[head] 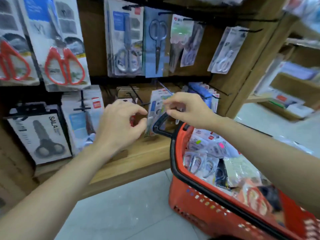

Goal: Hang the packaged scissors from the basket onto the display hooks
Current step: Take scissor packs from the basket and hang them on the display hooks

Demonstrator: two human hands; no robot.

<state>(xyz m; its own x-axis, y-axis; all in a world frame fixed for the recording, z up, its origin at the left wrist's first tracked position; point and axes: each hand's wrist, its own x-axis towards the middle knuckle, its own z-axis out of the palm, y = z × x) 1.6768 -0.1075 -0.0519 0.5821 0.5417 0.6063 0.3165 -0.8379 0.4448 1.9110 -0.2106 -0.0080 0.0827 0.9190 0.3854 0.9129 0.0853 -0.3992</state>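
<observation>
A small clear pack of scissors (155,111) hangs upright in front of the lower row of hooks, just above the basket's black handle (160,126). My right hand (187,109) pinches its top right corner. My left hand (121,126) has curled fingers, and its index fingertip and thumb tip close on the pack's left edge. A bare black hook (138,99) sticks out just left of the pack's top. The red basket (174,154) stands at lower right under my right forearm, and several more scissors packs (199,163) lie in it.
Large red-handled scissors packs (64,49) hang at upper left, and grey and blue ones (127,42) fill the upper row. A black "SALA" pack (43,135) hangs low left. A wooden shelf ledge (138,158) runs below the hooks. Grey floor tiles (129,205) lie beneath.
</observation>
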